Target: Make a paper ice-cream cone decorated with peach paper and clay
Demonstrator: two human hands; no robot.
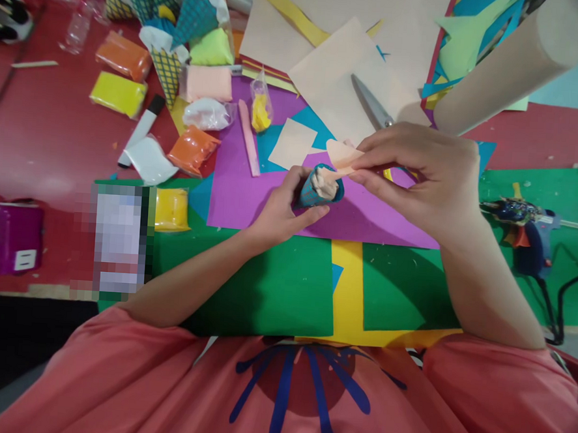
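Note:
My left hand (pixel 283 209) grips a small blue patterned paper cone (pixel 310 193) with beige stuffing (pixel 326 184) showing at its mouth. My right hand (pixel 421 175) pinches a piece of peach paper (pixel 344 156) whose tip reaches into the cone's opening. Both hands hover over a purple sheet (pixel 251 194) lying on green paper (pixel 275 287) and a yellow strip (pixel 347 285).
Scissors (pixel 371 104) lie on beige sheets (pixel 334 75) behind my hands. A glue gun (pixel 528 224) rests at the right. Bags of coloured clay (pixel 124 56), a marker (pixel 141 129) and finished cones (pixel 193 15) crowd the left back. A cardboard tube (pixel 513 67) lies at the right back.

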